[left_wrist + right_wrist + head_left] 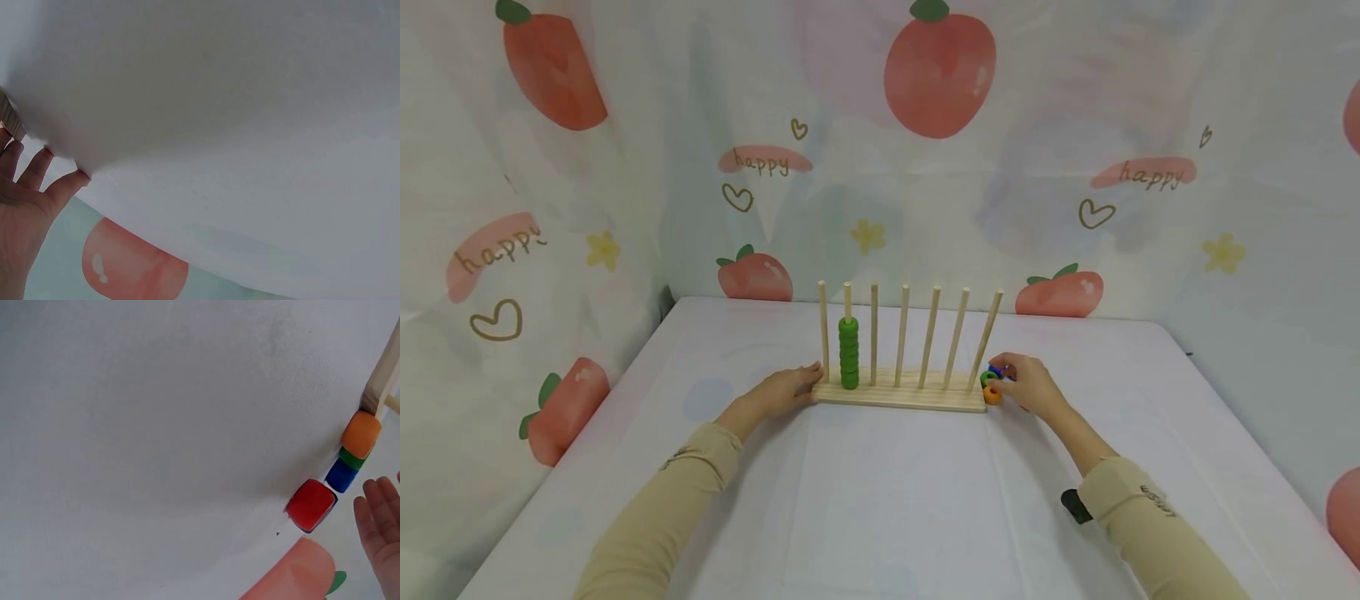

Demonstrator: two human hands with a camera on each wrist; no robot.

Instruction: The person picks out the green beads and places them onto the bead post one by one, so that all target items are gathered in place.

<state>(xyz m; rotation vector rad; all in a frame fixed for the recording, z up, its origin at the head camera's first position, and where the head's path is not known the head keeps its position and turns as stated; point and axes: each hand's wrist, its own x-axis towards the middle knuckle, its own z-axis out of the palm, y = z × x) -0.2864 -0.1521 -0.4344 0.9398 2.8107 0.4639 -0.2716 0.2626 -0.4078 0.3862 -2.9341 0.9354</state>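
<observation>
A wooden rack (898,400) with a row of upright pegs stands on the table, and green beads (848,354) are stacked on its second peg from the left. My left hand (786,389) touches the rack's left end with its fingertips. Beside the right end, my right hand (1032,385) reaches over loose beads with thumb and fingers apart. An orange bead (361,434) lies against the rack's end, then a green bead (352,457), a blue bead (341,475) and a red bead (311,505). Extended fingers (378,503) show beside these beads in the right wrist view.
A small black object (1077,506) lies by the right sleeve. White cloth covers the table (895,492), and a printed cloth backdrop (850,100) with fruit and hearts hangs behind and at the sides.
</observation>
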